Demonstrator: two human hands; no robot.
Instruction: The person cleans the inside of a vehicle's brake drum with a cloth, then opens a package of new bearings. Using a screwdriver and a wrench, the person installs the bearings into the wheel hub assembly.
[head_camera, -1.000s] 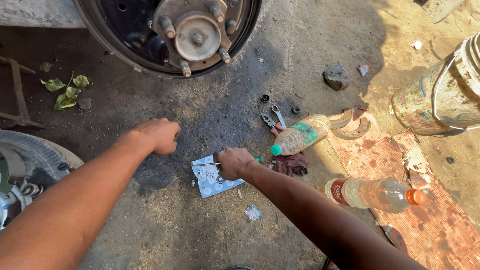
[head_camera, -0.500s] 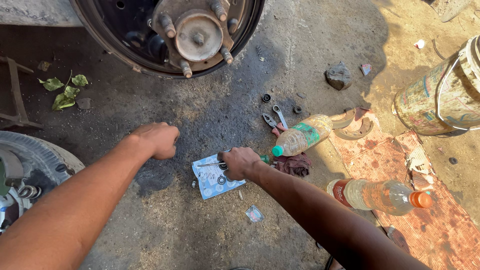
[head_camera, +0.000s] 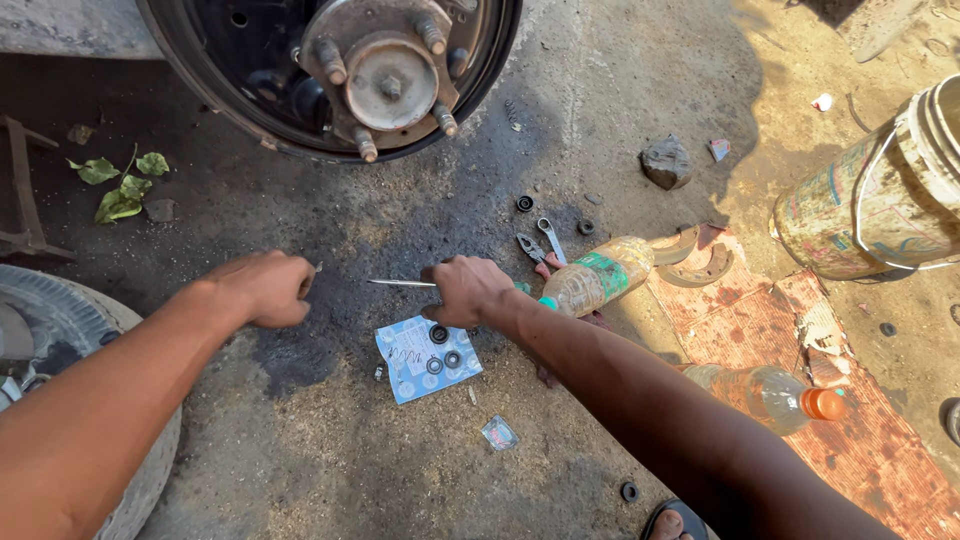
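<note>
Clenched in the grip of the right hand (head_camera: 468, 290) is a thin metal rod (head_camera: 402, 283), its tip pointed toward the left hand (head_camera: 262, 288), which is closed in a fist just beside that tip; whether anything is held in that fist cannot be told. Just below the right hand, a blue card (head_camera: 428, 357) bearing small black rubber rings is laid on the oil-stained concrete floor (head_camera: 330, 450). Further out, a plastic bottle (head_camera: 598, 276) with a green label is seen lying beside pliers (head_camera: 530, 247), a second bottle (head_camera: 770, 392) with an orange cap lies on red cloth, a dirty bucket (head_camera: 880, 190) stands at the right, and a bare wheel hub (head_camera: 385, 70) is seen above.
</note>
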